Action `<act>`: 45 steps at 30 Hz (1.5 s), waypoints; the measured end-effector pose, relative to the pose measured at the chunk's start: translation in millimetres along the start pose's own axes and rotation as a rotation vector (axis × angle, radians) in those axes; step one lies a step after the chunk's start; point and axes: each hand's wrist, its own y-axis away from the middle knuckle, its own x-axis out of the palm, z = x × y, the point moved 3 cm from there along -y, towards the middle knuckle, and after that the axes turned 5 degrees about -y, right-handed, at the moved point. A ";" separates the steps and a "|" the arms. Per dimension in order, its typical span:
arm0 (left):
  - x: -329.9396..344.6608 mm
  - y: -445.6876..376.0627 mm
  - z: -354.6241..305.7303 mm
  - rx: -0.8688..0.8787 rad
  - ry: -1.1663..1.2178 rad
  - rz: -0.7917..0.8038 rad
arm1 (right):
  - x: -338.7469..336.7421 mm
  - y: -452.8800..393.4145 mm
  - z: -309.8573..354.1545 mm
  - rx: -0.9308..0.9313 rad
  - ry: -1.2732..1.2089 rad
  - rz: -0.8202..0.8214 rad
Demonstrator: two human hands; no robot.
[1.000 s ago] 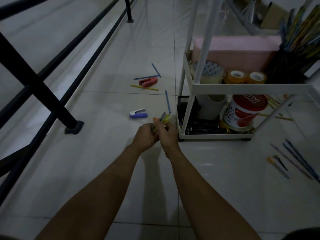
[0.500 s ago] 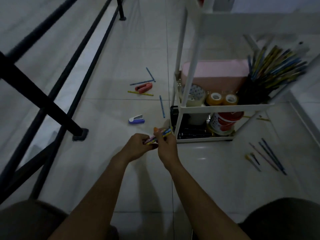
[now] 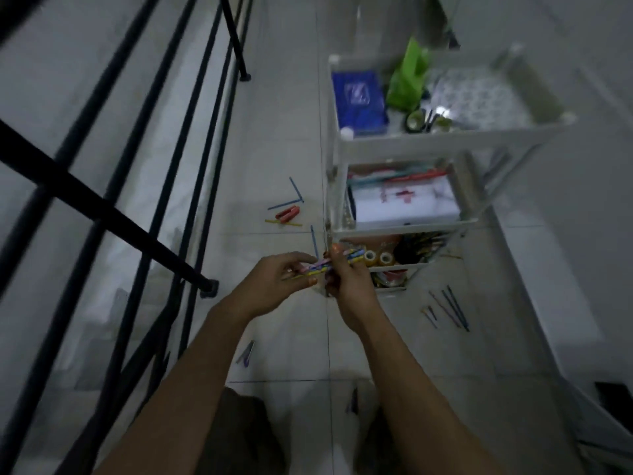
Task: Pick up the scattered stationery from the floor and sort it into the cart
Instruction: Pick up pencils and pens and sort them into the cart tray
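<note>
Both hands hold one bundle of coloured pencils [image 3: 323,267] in front of me, above the floor. My left hand [image 3: 274,284] grips its left end and my right hand [image 3: 349,281] grips its right end. The white tiered cart [image 3: 445,137] stands just beyond to the right, seen from above. Loose on the floor lie blue and yellow pencils and a red stapler [image 3: 287,214] to the left of the cart, a single blue pencil [image 3: 313,240] by its leg, and several pencils [image 3: 448,308] to its right.
A black metal railing [image 3: 102,207] runs along the left with a foot [image 3: 209,289] on the tiles. A blue stapler [image 3: 246,353] lies on the floor near my left forearm. The cart's top tier holds a blue box [image 3: 359,104] and a green bag [image 3: 407,80].
The view has risen well above the cart, so its top tier now shows. Both hands lifted with the pencil bundle still held between them.
</note>
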 end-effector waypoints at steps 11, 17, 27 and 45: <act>-21.9 3.7 -228.6 0.152 -0.660 0.055 | -19.9 70.6 199.1 -0.141 0.071 -0.223; -19.8 -19.4 -273.0 0.121 -0.677 0.022 | -40.8 60.9 260.5 -0.575 0.819 -0.167; -45.1 -77.8 -261.8 0.077 -0.581 0.049 | -39.7 11.7 291.5 -0.755 1.309 0.048; -44.6 -150.3 -225.8 0.123 -0.419 0.072 | -53.5 -64.8 275.8 -0.437 1.415 0.050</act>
